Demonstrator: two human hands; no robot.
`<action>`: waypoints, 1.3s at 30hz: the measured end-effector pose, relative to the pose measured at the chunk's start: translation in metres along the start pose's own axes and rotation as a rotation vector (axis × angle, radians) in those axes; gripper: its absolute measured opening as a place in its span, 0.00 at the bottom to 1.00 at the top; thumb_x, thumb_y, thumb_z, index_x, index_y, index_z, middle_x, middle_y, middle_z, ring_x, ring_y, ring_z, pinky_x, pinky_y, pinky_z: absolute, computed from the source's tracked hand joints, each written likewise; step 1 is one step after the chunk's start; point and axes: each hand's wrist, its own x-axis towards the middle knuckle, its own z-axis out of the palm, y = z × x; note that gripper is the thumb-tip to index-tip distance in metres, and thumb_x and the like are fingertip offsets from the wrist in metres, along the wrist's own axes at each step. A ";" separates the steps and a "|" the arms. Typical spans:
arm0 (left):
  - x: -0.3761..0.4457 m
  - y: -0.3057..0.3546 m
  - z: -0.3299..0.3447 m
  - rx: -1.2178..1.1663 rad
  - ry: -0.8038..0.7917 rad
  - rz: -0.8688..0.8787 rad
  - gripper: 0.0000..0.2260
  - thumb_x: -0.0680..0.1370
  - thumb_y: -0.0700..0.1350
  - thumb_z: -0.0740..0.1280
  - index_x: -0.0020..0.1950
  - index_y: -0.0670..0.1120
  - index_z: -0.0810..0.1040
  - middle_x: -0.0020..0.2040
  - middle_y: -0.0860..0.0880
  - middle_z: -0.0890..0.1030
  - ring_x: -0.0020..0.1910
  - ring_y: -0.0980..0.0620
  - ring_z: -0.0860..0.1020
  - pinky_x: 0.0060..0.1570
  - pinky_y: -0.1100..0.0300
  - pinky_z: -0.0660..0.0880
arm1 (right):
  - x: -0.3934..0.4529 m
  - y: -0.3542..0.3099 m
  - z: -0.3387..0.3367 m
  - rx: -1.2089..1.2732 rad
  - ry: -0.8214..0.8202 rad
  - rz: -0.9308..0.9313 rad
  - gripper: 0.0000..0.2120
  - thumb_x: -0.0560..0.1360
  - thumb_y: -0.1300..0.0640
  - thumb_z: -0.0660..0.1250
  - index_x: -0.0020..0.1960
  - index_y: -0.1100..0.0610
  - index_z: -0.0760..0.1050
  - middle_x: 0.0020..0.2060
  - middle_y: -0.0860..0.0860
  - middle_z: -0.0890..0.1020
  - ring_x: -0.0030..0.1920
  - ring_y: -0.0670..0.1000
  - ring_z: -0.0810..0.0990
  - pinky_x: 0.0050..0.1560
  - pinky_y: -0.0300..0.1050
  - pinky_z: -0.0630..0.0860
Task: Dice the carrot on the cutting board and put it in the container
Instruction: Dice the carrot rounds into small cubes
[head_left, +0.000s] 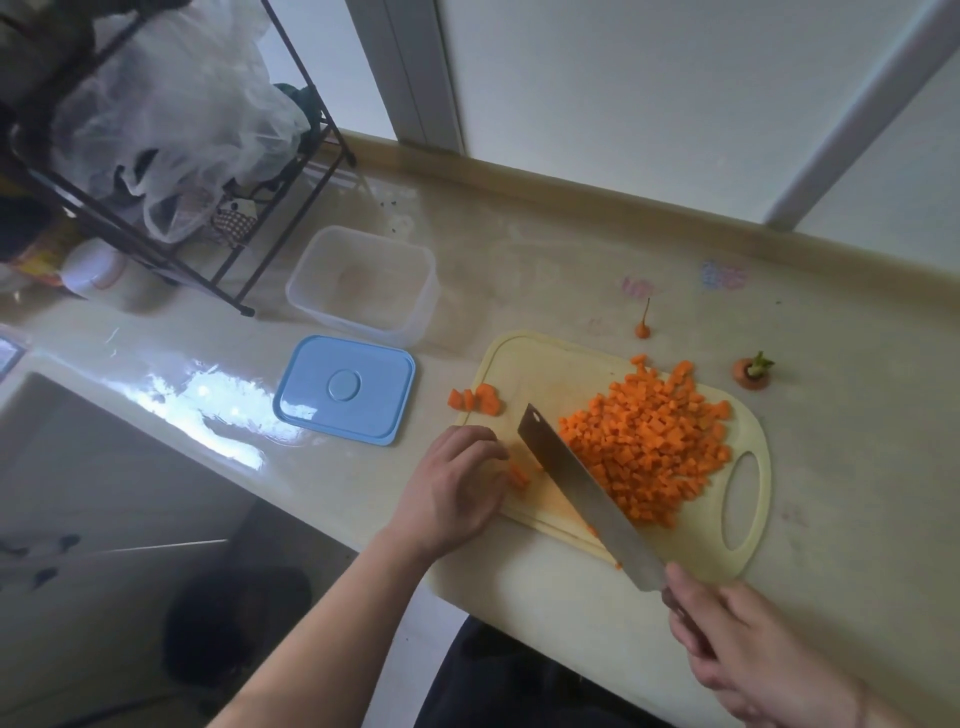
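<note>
Head view. A pale yellow cutting board (545, 374) lies on the desk (519, 270), its handle slot at 4 o'clock. A heap of diced carrot (649, 447) covers the board's right half. The right hand (748, 654) has its fingers clenched round the handle of a knife (582, 488), whose blade slants across the board with its flat side against the heap's left edge. The left hand (452, 488), fingers bent, rests on the board's near left edge, touching a few small carrot pieces (519, 475). Uncut carrot chunks (475, 400) sit at the board's 9 o'clock edge. The clear container (363, 283) stands open at 10 o'clock, holding no carrot; its blue lid (345, 389) lies flat between container and board. Beyond the board, a carrot tip (644, 327) and a carrot top (750, 371) lie on the desk. A wire rack (171, 171) stands at 10 o'clock, far left.
</note>
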 end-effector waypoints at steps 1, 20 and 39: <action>0.000 0.000 0.000 -0.011 -0.018 0.001 0.10 0.76 0.43 0.71 0.55 0.41 0.81 0.54 0.45 0.80 0.54 0.45 0.78 0.53 0.49 0.78 | 0.000 -0.001 0.001 0.020 -0.017 0.003 0.29 0.67 0.29 0.58 0.31 0.56 0.64 0.23 0.52 0.59 0.21 0.47 0.54 0.24 0.33 0.52; 0.012 0.002 0.020 0.127 -0.163 0.156 0.09 0.79 0.42 0.68 0.56 0.43 0.85 0.54 0.45 0.82 0.52 0.44 0.77 0.50 0.48 0.77 | 0.000 0.003 -0.006 0.091 -0.034 -0.016 0.35 0.60 0.24 0.61 0.33 0.58 0.65 0.24 0.56 0.61 0.21 0.45 0.57 0.23 0.32 0.54; 0.005 0.019 0.027 -0.016 -0.073 -0.133 0.14 0.78 0.50 0.66 0.54 0.43 0.85 0.48 0.48 0.80 0.44 0.53 0.79 0.45 0.59 0.80 | 0.001 0.003 0.001 0.066 -0.032 -0.017 0.29 0.66 0.30 0.57 0.34 0.58 0.65 0.25 0.56 0.61 0.21 0.47 0.56 0.23 0.33 0.54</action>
